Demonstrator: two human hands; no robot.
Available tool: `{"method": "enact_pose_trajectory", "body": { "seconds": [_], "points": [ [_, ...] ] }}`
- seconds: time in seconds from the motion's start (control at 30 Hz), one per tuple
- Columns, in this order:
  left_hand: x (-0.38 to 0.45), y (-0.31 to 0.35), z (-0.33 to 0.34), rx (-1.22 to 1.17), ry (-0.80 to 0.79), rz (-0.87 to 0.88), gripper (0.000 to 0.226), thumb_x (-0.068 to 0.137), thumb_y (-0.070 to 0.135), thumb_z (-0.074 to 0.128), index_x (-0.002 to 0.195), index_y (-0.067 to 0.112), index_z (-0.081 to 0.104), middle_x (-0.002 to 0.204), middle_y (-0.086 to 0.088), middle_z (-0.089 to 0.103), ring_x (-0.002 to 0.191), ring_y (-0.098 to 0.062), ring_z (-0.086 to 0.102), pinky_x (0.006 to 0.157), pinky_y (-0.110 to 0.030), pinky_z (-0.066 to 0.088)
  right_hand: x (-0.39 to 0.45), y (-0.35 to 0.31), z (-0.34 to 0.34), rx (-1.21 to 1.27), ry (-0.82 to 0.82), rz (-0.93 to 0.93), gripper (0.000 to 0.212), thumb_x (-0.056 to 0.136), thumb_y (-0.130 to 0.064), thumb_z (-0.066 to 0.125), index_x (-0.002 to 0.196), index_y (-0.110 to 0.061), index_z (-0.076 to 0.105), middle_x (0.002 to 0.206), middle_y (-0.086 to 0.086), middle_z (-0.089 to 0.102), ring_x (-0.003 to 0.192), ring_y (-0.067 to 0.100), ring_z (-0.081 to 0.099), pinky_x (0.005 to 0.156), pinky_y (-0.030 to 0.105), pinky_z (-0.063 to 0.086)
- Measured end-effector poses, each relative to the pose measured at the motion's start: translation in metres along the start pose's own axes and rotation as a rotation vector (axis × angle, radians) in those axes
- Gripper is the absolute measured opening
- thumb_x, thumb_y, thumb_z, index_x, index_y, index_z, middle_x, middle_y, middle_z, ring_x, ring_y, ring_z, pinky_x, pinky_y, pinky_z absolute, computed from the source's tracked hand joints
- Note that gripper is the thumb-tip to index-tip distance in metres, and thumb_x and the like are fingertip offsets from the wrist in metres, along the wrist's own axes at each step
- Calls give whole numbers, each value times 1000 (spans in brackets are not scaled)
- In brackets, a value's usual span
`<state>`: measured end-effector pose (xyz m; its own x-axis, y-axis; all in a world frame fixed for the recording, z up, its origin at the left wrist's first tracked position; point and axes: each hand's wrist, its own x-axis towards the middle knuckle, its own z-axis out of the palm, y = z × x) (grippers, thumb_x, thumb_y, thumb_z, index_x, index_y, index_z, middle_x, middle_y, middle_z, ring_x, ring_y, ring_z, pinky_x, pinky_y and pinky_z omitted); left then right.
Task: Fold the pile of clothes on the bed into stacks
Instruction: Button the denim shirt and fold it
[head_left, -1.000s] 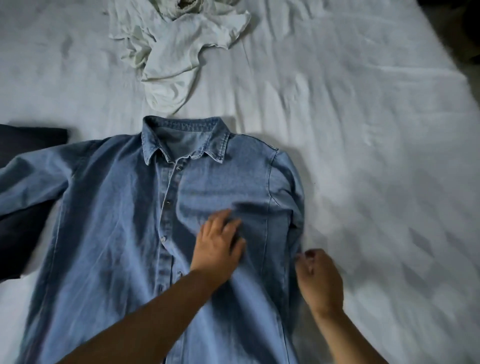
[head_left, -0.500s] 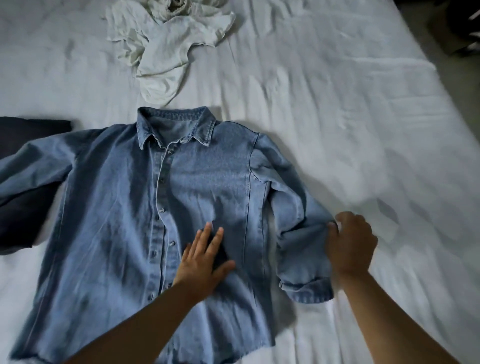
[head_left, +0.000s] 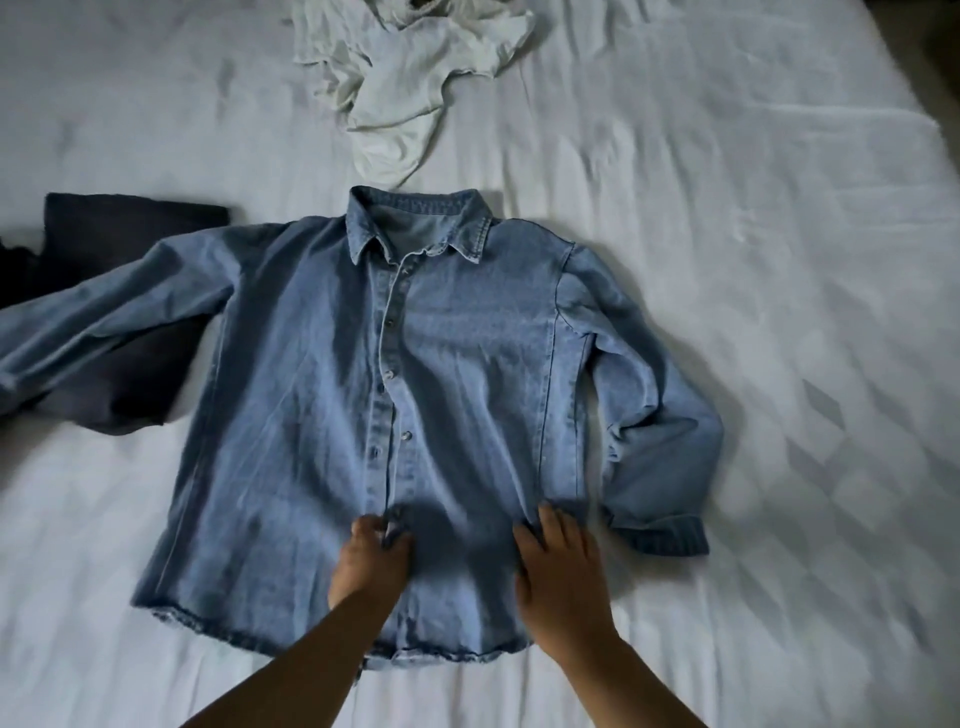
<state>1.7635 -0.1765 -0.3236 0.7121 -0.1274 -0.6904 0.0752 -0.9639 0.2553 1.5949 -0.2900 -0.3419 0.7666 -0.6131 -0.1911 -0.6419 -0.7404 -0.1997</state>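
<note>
While left hand (head_left: 371, 564) pinches denim shirt (head_left: 311, 415) placket, right hand (head_left: 558, 569) presses flat.

We see a denim shirt (head_left: 322, 395) lying front up on the white bed (head_left: 779, 260), collar at the far end. Our left hand (head_left: 371, 564) pinches the button placket near the hem; our right hand (head_left: 558, 566) rests flat beside it. The left sleeve overlaps a dark folded garment (head_left: 124, 234); the right sleeve bends near. Crumpled white clothes (head_left: 410, 67) lie far beyond the collar.
</note>
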Motion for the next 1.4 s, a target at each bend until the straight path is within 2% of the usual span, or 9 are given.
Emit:
{"method": "enact_pose_trajectory", "body": {
  "seconds": [0.27,0.5,0.67,0.77,0.87,0.93,1.07,1.2,1.4],
  "points": [
    [-8,0,-2,74,-42,67,26,96,34,46,103,11,57,113,-18,60,106,-34,55,86,-36,44,-11,-1,4,-61,-210,76,83,32,-34,90,110,-18,69,121,19,61,103,35,62,69,46,54],
    [-41,-53,-20,30,68,-30,16,99,35,39,93,20,41,107,-18,62,98,-35,58,77,-38,41,-19,-4,-4,-62,-191,54,45,53,-26,69,98,-21,72,121,25,59,104,41,61,75,49,51],
    [-22,-51,-25,159,241,271,50,91,28,55,138,17,40,144,-14,36,129,-35,38,102,-45,34,-26,2,-6,41,-17,21,41,74,-32,40,109,-20,58,128,13,57,117,28,50,87,42,40],
    [-13,-47,-19,445,122,482,55,96,37,39,148,34,21,159,-5,3,145,-28,8,115,-42,15,-38,10,-8,20,3,-52,40,77,-34,40,97,-17,70,94,2,71,83,21,68,62,34,53],
    [-11,-43,-13,640,89,388,55,98,39,28,149,35,8,158,-3,-10,146,-25,-8,118,-42,4,-47,14,-18,37,-5,9,28,76,-30,49,51,-20,57,41,-1,51,34,13,51,34,20,36],
    [-15,-32,-6,621,88,343,60,98,39,31,151,28,5,158,-6,-14,145,-26,-12,117,-42,1,-45,19,-24,55,8,96,30,76,-28,48,48,-19,48,36,2,45,28,16,45,30,20,30],
    [-31,7,17,515,191,636,59,91,35,46,145,16,34,156,-10,2,144,-31,9,114,-45,14,-22,41,-42,167,219,262,8,70,-17,62,70,-13,55,63,6,55,55,27,57,48,32,44],
    [-46,55,46,513,-15,642,60,98,39,39,150,27,11,157,-2,-17,145,-20,-14,116,-33,-2,-5,79,-46,8,139,426,66,40,-12,78,104,-5,63,101,18,60,84,36,55,64,38,44],
    [-63,110,92,273,-289,885,50,92,27,50,141,27,39,146,2,34,133,-17,36,108,-25,29,1,127,-55,312,21,227,31,67,-44,58,58,-22,38,54,-3,47,54,19,53,50,27,36]
  ]
}}
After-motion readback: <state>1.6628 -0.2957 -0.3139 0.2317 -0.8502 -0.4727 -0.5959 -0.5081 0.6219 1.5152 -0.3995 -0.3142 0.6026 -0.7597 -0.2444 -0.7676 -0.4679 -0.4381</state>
